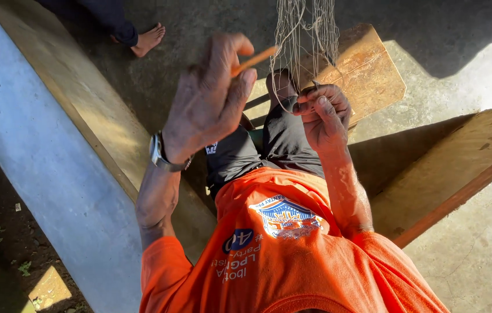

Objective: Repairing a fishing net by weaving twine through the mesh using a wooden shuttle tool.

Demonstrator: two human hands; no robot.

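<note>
Nearest the camera is the person's orange shirt [281, 255] with a printed badge, then dark shorts [275, 145] over the lap. Above these the left hand [208, 101], a watch [159, 152] on its wrist, has its fingers closed around a slim orange netting needle [254, 59] that points right toward the mesh. Just right of it the right hand [324, 113] is pinched shut on a few pale strands at the lower edge of the fishing net [307, 29], which hangs taut from the far top of the view. Judging from this, the work goes best if the right-hand pinch keeps the mesh tight and even while the needle passes cleanly through one loop, without snagging neighbouring strands. Beyond the hands lies a wooden board [367, 69] on the concrete floor [478, 255], and at far left another person's bare foot [148, 39]
</note>
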